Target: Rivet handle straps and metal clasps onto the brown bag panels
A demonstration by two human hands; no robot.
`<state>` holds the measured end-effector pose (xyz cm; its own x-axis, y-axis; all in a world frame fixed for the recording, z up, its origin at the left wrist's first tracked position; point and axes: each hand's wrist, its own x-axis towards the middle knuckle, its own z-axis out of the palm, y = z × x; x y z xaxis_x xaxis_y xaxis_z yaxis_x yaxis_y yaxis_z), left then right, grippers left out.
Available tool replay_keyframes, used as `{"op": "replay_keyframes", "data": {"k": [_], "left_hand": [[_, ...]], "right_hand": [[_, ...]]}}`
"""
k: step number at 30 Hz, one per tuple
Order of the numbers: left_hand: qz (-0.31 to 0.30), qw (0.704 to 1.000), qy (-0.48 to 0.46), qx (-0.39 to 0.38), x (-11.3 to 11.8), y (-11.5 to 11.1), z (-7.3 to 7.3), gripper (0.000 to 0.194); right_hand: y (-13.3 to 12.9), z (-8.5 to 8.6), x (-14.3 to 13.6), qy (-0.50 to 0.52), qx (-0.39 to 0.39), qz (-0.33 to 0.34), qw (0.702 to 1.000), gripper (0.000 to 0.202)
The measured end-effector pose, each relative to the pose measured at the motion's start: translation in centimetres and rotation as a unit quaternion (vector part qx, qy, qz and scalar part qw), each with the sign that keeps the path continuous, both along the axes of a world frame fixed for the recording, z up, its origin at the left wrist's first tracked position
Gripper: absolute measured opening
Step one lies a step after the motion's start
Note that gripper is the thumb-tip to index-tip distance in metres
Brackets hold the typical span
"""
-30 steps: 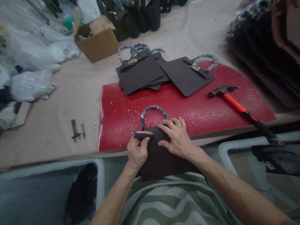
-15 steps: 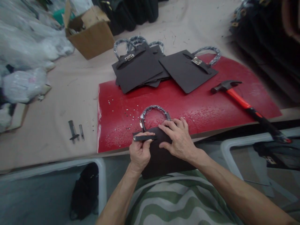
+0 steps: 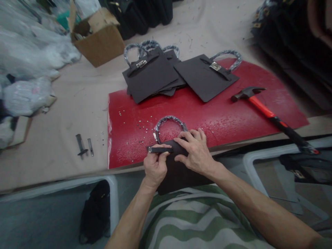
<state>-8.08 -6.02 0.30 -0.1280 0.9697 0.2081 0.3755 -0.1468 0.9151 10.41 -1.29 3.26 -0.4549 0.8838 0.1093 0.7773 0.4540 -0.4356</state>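
Note:
A dark brown bag panel with a film-wrapped handle lies across the front edge of the red board, its lower part reaching toward my body. Pinched between the thumb and fingers of my left hand is a dark bar-shaped tool with a shiny end, held level over the panel's upper part. Whether its tip touches the panel I cannot tell. My right hand rests on the panel to the right, fingers spread and holding nothing.
On the red board lie scattered metal bits, more bag panels and a claw hammer. Two small punch-like tools lie left. A cardboard box stands behind. Grey bins flank my body.
The whole view has shifted slightly. Both hands keep nearly the same places on the panel, and the tool stays in my left hand.

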Motion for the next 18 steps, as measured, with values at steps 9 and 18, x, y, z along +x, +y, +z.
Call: {"op": "replay_keyframes", "data": {"k": [9,18], "left_hand": [[-0.038,0.975,0.164,0.146,-0.20,0.70,0.73,0.015],[-0.016,0.967,0.191,0.167,0.30,0.78,0.52,0.013]], "right_hand": [[-0.06,0.12,0.02,0.000,0.010,0.002,1.000,0.057],[-0.07,-0.09,0.20,0.013,0.013,0.003,1.000,0.059]]}}
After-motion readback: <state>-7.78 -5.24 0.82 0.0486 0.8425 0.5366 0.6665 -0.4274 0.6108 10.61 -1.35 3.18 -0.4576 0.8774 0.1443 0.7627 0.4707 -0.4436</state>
